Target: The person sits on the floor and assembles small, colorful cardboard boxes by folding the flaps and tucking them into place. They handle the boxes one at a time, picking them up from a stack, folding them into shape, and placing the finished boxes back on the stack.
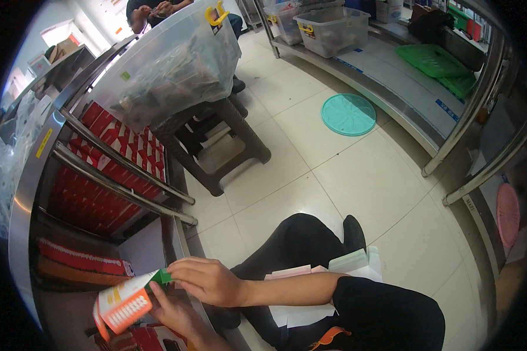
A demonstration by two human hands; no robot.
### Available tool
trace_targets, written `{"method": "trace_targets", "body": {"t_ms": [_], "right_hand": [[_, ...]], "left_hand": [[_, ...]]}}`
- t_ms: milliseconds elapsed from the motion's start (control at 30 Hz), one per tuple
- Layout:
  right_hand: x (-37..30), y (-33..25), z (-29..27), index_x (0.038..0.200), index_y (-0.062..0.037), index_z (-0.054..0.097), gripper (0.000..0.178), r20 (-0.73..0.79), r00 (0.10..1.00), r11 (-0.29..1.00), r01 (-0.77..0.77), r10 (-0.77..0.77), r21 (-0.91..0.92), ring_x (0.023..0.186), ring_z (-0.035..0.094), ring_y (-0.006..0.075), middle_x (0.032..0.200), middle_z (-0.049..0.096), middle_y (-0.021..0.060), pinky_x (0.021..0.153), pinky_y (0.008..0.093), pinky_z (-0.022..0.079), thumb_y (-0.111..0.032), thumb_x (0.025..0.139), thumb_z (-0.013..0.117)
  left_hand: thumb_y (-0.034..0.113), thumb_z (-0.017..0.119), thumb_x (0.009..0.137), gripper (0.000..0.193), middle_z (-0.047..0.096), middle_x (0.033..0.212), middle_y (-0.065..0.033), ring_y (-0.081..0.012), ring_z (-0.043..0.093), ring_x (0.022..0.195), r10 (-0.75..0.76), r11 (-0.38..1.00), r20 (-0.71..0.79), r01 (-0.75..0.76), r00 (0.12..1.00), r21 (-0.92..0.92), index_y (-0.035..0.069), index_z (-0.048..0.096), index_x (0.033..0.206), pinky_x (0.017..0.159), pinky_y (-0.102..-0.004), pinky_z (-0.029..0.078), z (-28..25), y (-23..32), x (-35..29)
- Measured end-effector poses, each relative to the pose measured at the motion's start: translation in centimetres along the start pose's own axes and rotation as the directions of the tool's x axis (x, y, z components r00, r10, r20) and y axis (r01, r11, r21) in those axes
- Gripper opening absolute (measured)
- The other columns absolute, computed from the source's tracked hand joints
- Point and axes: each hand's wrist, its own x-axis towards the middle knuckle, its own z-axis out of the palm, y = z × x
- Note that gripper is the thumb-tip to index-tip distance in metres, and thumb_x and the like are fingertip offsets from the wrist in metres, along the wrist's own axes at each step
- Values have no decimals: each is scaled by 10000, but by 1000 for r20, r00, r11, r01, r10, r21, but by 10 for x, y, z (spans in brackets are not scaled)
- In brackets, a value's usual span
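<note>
A small orange, white and green carton [125,301] tilts at the lower left, beside the shelf. My left hand [175,313] grips it from below, its thumb lying along the side. Fingers of my right hand [211,284] are closed at the carton's green end [161,278], apparently pinching the flap there. At the opposite end an orange flap [102,327] hangs loose. What is inside the carton cannot be seen. My right forearm crosses above my lap, where pale pink pieces [290,272] and pale green pieces [351,261] of paper or card lie in stacks.
Red-and-white boxes [108,158] fill the metal shelf at left. A clear plastic bin [175,70] rests on a dark stool [216,146]; another person's hands [152,11] show behind it. A teal round lid [349,114] lies on the tiled floor near the right-hand rack [386,82].
</note>
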Motion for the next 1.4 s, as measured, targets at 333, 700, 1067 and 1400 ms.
{"method": "trace_targets", "body": {"t_ms": [333, 700, 1067, 1400], "right_hand": [[-6, -3, 7, 1023, 60, 643, 152, 8, 958, 944, -284, 287, 166, 1087, 651, 290, 1223, 635, 181, 908, 346, 512, -23, 899, 619], [3, -4, -1, 977, 33, 607, 103, 38, 988, 983, -156, 153, 99, 1013, 558, 267, 1084, 576, 129, 878, 335, 449, -35, 925, 550], [-3, -5, 7, 961, 40, 607, 96, 64, 985, 987, -161, 161, -10, 991, 552, 266, 1056, 563, 122, 869, 375, 456, -33, 906, 577], [-14, 0, 19, 1388, -30, 488, 589, 116, 993, 932, 75, -36, -354, 1356, 374, 409, 1505, 328, 251, 1071, 495, 349, -187, 846, 657]], "left_hand": [[271, 665, 947, 262, 665, 966, -55, -152, 619, 783, 487, -47, 246, -256, 838, 966, 19, 649, 1012, 640, -291, 487, -4, -31, -21], [286, 685, 930, 258, 660, 934, -32, -154, 616, 755, 459, 111, 312, -402, 832, 909, 40, 653, 1001, 616, -300, 478, -39, -52, -14], [291, 659, 939, 317, 642, 1050, -68, -167, 628, 867, 498, 0, 324, -374, 804, 927, 32, 605, 1113, 697, -307, 501, -32, -43, -15], [279, 605, 977, 317, 625, 1107, -121, -204, 626, 930, 169, 940, -5, -163, 986, -301, 1, 587, 1128, 766, -320, 509, -8, -31, -23]]}}
